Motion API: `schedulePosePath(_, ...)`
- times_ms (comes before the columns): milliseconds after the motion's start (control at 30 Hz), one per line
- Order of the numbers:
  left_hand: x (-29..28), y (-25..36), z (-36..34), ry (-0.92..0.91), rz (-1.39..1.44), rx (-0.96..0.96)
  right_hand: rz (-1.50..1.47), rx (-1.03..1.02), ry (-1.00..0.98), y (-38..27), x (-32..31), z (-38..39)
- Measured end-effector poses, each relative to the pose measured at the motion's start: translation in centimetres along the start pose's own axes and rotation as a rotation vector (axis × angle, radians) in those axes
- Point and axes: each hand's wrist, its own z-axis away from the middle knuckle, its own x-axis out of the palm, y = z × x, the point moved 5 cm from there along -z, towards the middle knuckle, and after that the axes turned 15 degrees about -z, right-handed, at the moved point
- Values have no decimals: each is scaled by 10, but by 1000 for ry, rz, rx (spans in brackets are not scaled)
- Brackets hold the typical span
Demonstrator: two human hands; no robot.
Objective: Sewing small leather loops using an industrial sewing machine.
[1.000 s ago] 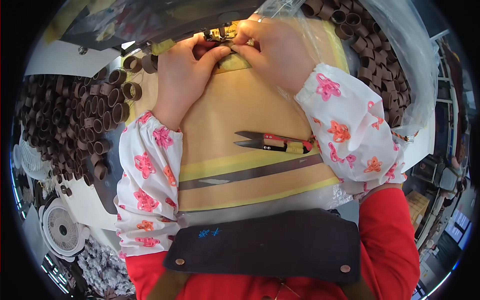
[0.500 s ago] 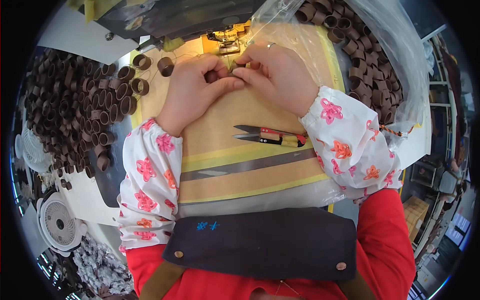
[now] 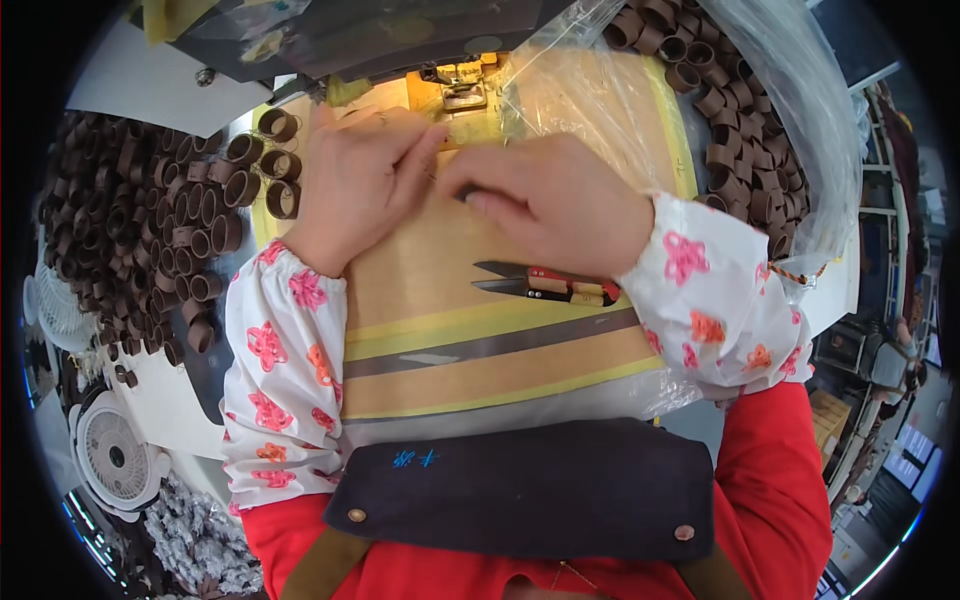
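My left hand (image 3: 365, 185) is closed just left of the sewing machine's presser foot (image 3: 463, 97), and whatever its fingers hold is hidden. A little nearer to me, my right hand (image 3: 555, 195), slightly blurred, is closed in a pinch. A small dark piece (image 3: 468, 193) shows between its thumb and forefinger, too little of it to name. The hands face each other with a narrow gap. Both are over the tan, yellow-edged work surface (image 3: 420, 285). Thread snips (image 3: 548, 284) with red and black handles lie below my right hand, blades pointing left.
Brown ring-shaped loops (image 3: 130, 210) are heaped at the left, some (image 3: 280, 163) close by my left hand with loose threads. More brown loops (image 3: 745, 140) lie at the far right beside clear plastic sheeting (image 3: 820, 130). The dark machine body (image 3: 370, 35) overhangs the far edge. A white fan (image 3: 115, 455) stands lower left.
My hands were together in front of the presser foot and have drawn apart. The left moved left, over where a loose loop was visible; the right came nearer to me.
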Motion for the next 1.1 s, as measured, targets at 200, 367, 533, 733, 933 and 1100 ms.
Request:
schedulePosePath(200, -2, -7, -1, -115, 86, -185, -94, 125, 197, 39, -25, -11)
schedulePosePath(367, 6, -7, -7, -87, 76, -339, -26, 42, 320, 38, -28, -11)
schedulePosePath(533, 11, -13, -12, -41, 75, -411, 69, 29, 364, 41, -30, -17)
schedulePosePath(733, 15, -16, -13, -39, 84, -458, 126, -11, 358, 42, -30, -20)
schedulePosePath(933, 17, -18, -13, -44, 49, -436, 179, -20, 360, 43, -29, -21)
schedulePosePath(1100, 18, -19, -15, 30, 21, -364, 217, 29, 401, 42, -29, -18)
